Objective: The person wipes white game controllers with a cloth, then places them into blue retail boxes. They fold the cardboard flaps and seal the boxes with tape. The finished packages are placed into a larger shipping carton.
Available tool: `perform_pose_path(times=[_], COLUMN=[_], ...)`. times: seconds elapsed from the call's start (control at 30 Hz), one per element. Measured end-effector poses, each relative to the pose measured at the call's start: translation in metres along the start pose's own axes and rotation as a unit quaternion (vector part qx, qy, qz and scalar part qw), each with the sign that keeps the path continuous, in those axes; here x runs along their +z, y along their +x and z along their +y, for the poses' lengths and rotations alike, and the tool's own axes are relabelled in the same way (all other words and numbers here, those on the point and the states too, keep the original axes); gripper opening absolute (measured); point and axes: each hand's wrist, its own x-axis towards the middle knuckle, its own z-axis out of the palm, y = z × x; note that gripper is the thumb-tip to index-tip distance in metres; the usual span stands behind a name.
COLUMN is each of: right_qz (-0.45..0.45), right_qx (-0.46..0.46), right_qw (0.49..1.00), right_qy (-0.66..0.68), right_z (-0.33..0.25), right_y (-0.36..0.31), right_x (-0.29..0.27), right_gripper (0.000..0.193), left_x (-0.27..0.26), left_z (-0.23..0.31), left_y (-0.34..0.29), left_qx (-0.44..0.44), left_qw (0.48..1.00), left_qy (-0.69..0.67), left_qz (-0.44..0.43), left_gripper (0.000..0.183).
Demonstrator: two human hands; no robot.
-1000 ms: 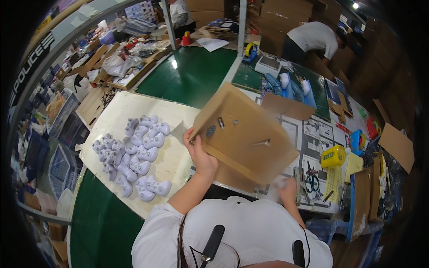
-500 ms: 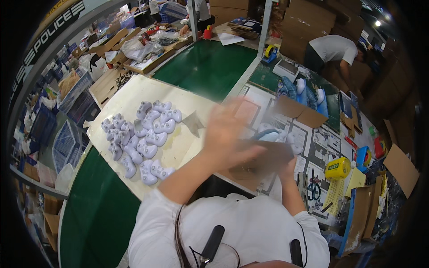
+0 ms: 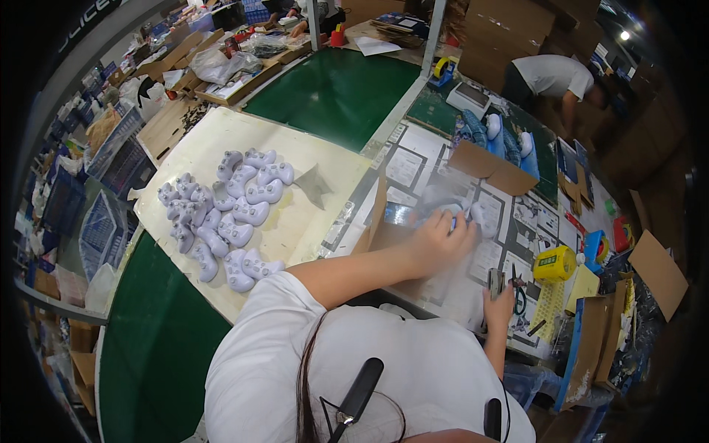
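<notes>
Grey tool (image 3: 495,280) lies at the right hand (image 3: 500,305), left of the yellow jar (image 3: 554,264). Either grip (left hand (image 3: 447,240) is blurred) I cannot tell.

We moved our left hand (image 3: 446,238) across to the pale, blurred items (image 3: 478,213), and our right hand (image 3: 499,303) (off the cardboard (image 3: 379,210) by then) to the grey tool (image 3: 495,280).

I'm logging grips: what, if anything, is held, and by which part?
Cannot tell: right hand is at the near end of a grey tool; left hand is blurred.
</notes>
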Motion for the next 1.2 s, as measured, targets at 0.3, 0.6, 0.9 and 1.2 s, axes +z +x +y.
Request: perform_pose_path(times=[0.3, 0.6, 0.9, 1.2], right_qz=[-0.069, -0.338, -0.258, -0.348], right_qx=[0.137, -0.061, -0.093, -0.076], right_qw=[0.981, 0.553, 0.700, 0.763], right_qy=[-0.114, 0.759, 0.659, 0.539], right_z=[0.060, -0.011, -0.084, -0.093], right_y=[-0.007, -0.072, -0.091, -0.103], right_x=[0.019, -0.042, -0.069, -0.100], right_gripper=[0.082, 0.074, 0.052, 0.032], left_x=[-0.008, 0.011, 0.003, 0.000], left_z=[-0.006, -0.011, -0.011, -0.009], left_y=[-0.001, 0.006, 0.007, 0.003], left_qx=[0.000, 0.037, 0.001, -0.022], left_qw=[0.999, 0.998, 0.997, 0.995], left_qy=[-0.026, -0.045, -0.060, -0.082], left_qz=[-0.034, -0.032, -0.040, -0.057], left_gripper=[0.031, 0.027, 0.030, 0.030])
